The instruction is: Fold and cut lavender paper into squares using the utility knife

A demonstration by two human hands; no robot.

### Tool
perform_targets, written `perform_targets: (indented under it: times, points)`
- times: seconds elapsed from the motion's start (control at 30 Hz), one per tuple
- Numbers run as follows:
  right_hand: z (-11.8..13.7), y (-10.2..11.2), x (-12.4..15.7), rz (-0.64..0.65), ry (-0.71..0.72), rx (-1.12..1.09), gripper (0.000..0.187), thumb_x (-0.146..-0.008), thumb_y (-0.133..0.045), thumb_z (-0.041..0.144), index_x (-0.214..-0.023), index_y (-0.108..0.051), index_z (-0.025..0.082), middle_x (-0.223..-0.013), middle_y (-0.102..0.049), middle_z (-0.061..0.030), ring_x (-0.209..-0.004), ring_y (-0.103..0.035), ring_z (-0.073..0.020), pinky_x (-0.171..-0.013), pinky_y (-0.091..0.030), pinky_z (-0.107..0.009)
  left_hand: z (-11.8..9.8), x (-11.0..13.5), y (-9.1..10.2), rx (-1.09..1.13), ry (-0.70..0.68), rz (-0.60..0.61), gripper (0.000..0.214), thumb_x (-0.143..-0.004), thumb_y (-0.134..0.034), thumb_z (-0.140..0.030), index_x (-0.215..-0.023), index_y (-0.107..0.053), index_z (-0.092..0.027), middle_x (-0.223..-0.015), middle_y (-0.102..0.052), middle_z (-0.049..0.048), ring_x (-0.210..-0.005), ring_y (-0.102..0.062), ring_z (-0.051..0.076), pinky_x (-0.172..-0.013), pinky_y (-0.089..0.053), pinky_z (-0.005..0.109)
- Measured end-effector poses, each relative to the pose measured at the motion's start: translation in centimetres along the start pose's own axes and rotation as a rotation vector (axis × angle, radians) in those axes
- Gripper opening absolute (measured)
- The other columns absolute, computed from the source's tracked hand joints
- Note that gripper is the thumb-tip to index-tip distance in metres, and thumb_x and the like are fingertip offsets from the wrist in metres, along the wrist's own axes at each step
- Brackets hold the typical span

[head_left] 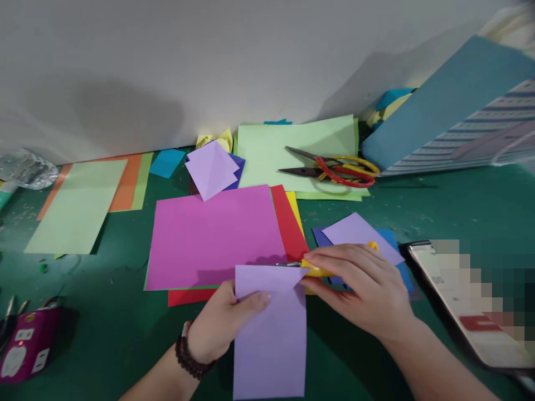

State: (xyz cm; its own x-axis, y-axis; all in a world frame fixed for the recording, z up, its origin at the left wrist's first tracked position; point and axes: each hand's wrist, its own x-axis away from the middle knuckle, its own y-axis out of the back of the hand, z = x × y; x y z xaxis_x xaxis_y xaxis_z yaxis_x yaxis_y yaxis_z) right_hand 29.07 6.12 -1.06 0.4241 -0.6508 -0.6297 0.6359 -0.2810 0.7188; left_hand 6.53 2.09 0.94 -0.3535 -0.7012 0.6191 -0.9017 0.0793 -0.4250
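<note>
The pink paper (pixel 213 239) lies over a red sheet (pixel 289 228) on a dark green mat (pixel 460 206). Just below the pink paper are a lilac sheet (pixel 270 340) and yellow scissors (pixel 317 271). Beyond it, pale green paper (pixel 288 150) carries red-and-yellow scissors (pixel 345 171). Further right of it sits a white packet with blue stripes (pixel 472 146).

The person's left hand (pixel 221 323) wears a bracelet (pixel 190 353) of round, glossy dark brown beads strung closely around the wrist, with one paler bead (pixel 185 328) at its upper edge. The left thumbnail (pixel 264 298) is short and rounded. The right hand (pixel 359 289) and both forearms are bare.
</note>
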Motion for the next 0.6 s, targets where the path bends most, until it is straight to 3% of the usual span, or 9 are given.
perform_targets:
  times: [0.13, 0.2, 0.37, 0.6]
  points:
    - [-0.1, 0.3, 0.0, -0.006, -0.03, 0.023, 0.026, -0.079, -0.071, 0.022, -0.102, -0.061, 0.018, -0.09, -0.071, -0.0064, -0.08, -0.066, -0.0191, -0.07, -0.051, -0.034, 0.3, 0.0, 0.0, 0.07, 0.063, -0.222, 0.052, -0.061, -0.079, -0.057, -0.089, -0.07, -0.014, -0.085, -0.071, 0.0069, -0.08, -0.065, 0.019, -0.073, -0.05, 0.03]
    - [-0.2, 0.4, 0.0, 0.021, -0.029, 0.022, 0.026, -0.08, -0.07, 0.022, -0.104, -0.061, 0.018, -0.092, -0.071, -0.0066, -0.08, -0.066, -0.0192, -0.07, -0.051, -0.034, 0.5, -0.2, 0.0, 0.063, 0.044, -0.277, 0.052, -0.059, -0.079, -0.06, -0.08, -0.07, -0.014, -0.078, -0.069, 0.0043, -0.075, -0.062, 0.017, -0.07, -0.049, 0.027]
    - [0.0, 0.1, -0.3, 0.053, -0.012, 0.018, 0.023, -0.082, -0.066, 0.018, -0.104, -0.06, 0.016, -0.092, -0.071, -0.0068, -0.08, -0.066, -0.0184, -0.07, -0.05, -0.033, 0.9, -0.3, 0.1, -0.052, -0.032, -0.181, 0.051, -0.067, -0.071, -0.064, -0.076, -0.071, -0.014, -0.072, -0.065, 0.002, -0.067, -0.056, 0.012, -0.061, -0.045, 0.023]
    - [0.1, 0.0, -0.2, 0.035, 0.016, 0.044, 0.02, -0.083, -0.063, 0.014, -0.103, -0.061, 0.015, -0.091, -0.071, -0.0068, -0.079, -0.066, -0.0182, -0.07, -0.05, -0.033, 1.2, 0.1, -0.3, -0.154, -0.095, -0.177, 0.049, -0.073, -0.065, -0.064, -0.084, -0.072, -0.016, -0.077, -0.065, 0.0022, -0.07, -0.054, 0.013, -0.064, -0.044, 0.024]
